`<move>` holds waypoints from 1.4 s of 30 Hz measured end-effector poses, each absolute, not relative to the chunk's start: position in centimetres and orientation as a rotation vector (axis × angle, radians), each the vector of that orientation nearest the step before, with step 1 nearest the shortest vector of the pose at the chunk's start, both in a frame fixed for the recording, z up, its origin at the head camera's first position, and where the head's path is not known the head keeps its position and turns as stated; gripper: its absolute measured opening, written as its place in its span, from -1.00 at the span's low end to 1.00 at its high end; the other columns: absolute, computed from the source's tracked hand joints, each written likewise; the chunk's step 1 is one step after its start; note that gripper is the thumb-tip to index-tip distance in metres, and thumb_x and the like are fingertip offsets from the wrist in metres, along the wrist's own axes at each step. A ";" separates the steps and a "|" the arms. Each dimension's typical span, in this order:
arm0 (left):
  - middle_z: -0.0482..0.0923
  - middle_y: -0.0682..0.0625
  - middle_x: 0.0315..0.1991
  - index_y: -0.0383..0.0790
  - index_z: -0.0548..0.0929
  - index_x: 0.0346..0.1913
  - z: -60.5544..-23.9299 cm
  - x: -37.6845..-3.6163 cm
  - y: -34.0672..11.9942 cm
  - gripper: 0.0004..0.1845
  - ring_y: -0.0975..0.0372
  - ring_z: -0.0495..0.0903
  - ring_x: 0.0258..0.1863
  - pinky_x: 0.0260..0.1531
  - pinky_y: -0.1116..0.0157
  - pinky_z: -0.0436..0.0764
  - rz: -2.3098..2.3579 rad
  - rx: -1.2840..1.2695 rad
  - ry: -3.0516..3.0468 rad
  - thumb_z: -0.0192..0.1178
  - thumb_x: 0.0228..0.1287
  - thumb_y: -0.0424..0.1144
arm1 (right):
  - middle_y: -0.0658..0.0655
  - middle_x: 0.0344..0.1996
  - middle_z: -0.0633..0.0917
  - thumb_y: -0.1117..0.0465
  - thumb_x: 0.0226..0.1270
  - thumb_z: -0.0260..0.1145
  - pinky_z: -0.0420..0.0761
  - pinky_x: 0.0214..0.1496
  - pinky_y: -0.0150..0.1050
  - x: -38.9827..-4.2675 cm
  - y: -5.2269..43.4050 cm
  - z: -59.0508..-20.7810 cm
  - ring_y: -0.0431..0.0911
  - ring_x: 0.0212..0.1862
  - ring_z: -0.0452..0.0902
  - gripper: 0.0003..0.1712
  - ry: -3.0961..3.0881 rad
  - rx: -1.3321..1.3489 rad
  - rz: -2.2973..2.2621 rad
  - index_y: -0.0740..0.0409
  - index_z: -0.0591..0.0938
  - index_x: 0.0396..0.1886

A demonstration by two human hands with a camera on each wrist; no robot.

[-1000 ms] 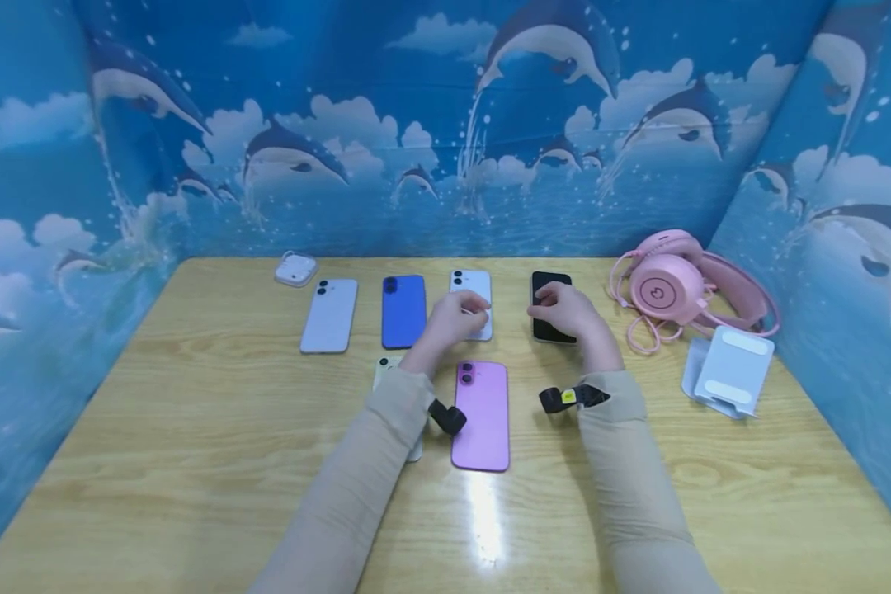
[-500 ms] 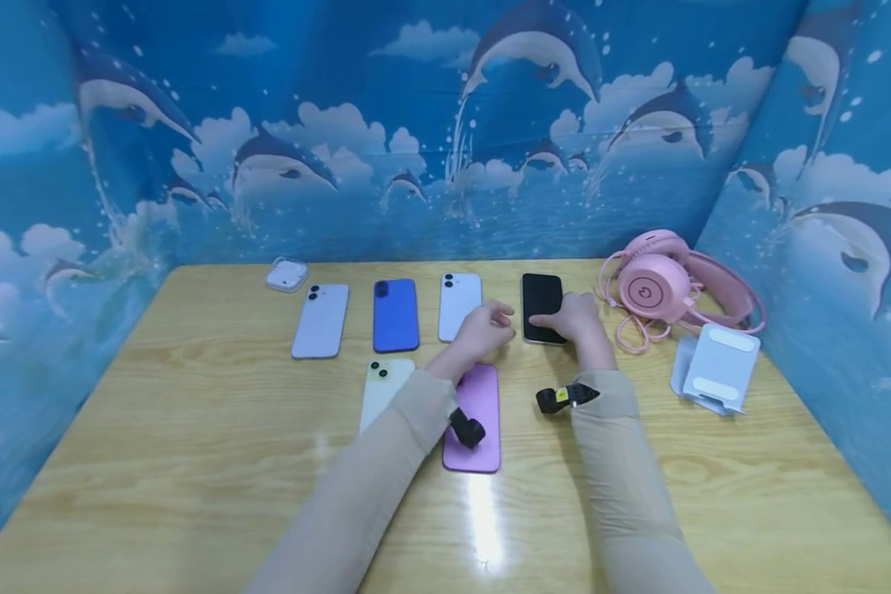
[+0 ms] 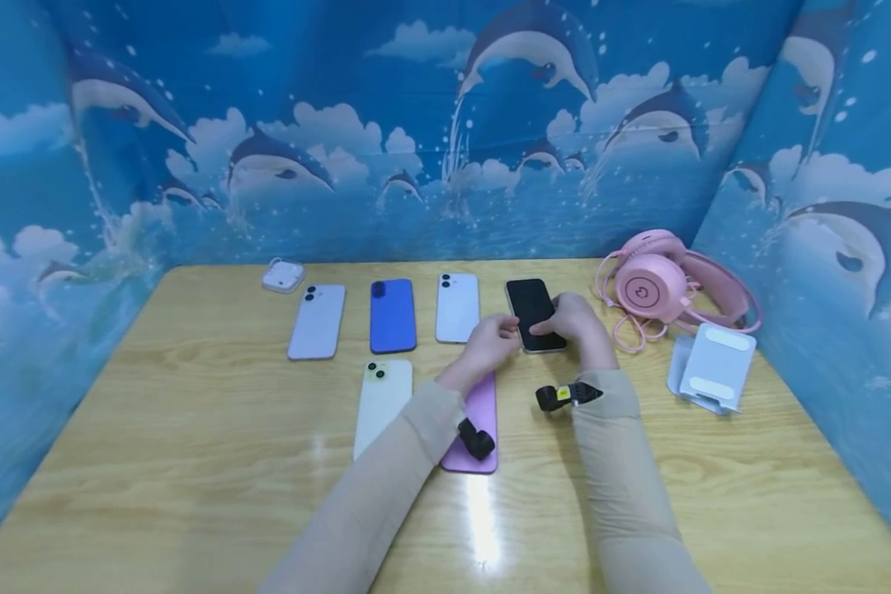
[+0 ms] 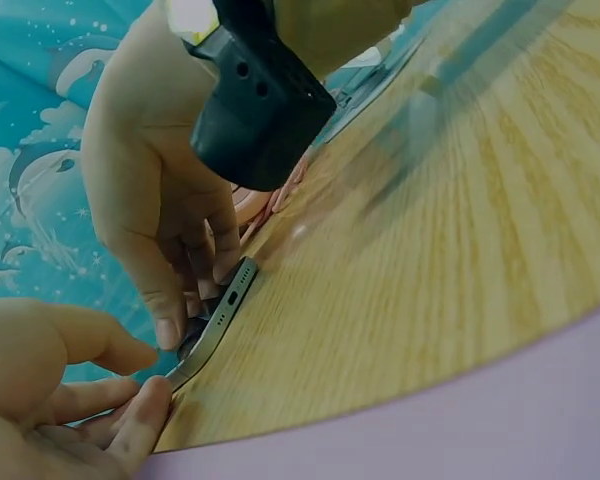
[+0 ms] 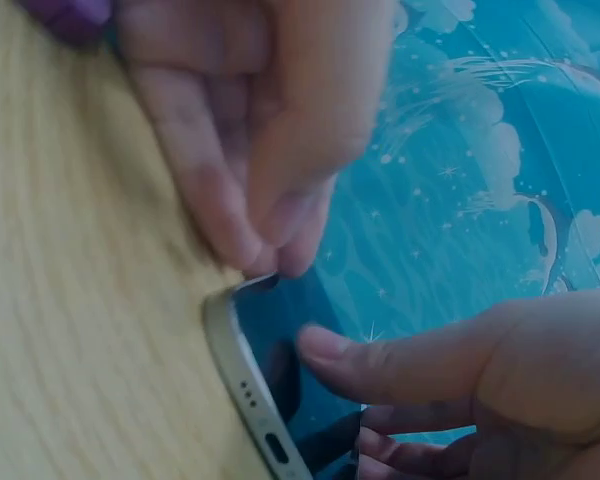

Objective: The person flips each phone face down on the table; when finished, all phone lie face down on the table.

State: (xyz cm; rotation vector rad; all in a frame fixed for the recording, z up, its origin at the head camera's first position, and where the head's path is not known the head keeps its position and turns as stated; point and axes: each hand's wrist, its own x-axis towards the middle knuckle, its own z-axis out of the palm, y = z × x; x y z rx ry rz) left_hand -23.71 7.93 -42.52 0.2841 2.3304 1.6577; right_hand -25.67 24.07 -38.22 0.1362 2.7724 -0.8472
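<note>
Black phone (image 3: 535, 314) sits screen up at the right end of the far row on the wooden table (image 3: 193, 462), turned slightly askew, and I have both hands on its near end. My right hand (image 3: 575, 322) curls over the lower right corner, thumb on the glass in the right wrist view; my left hand (image 3: 490, 342) pinches the lower left corner with its fingertips. From the head camera the hands hide the phone's near edge, and the wrist views are too close and blurred to show more than its metal rim and port. I count six phones: a lilac phone (image 3: 317, 321), a blue phone (image 3: 393, 315) and a white phone (image 3: 457, 307) in the same row, then a pale yellow phone (image 3: 383, 396) and a pink phone (image 3: 478, 412) nearer me, the pink one half covered by my left sleeve. One earbud case (image 3: 282, 275), one pink headset (image 3: 661, 289) and one white stand (image 3: 713, 367) lie around them. I can read no writing or brand on anything.
</note>
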 end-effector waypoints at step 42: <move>0.60 -0.11 -0.18 -0.35 0.57 0.01 -42.5 -24.6 7.4 -0.70 0.18 0.60 -0.24 -0.22 0.35 0.63 2.264 -0.080 2.208 0.19 0.25 -0.30 | 0.14 -0.21 0.53 0.30 0.41 0.16 0.45 -0.33 -0.32 -26.0 21.7 -38.2 -0.10 -0.34 0.44 -0.54 2.213 -0.078 -1.751 0.33 0.41 0.26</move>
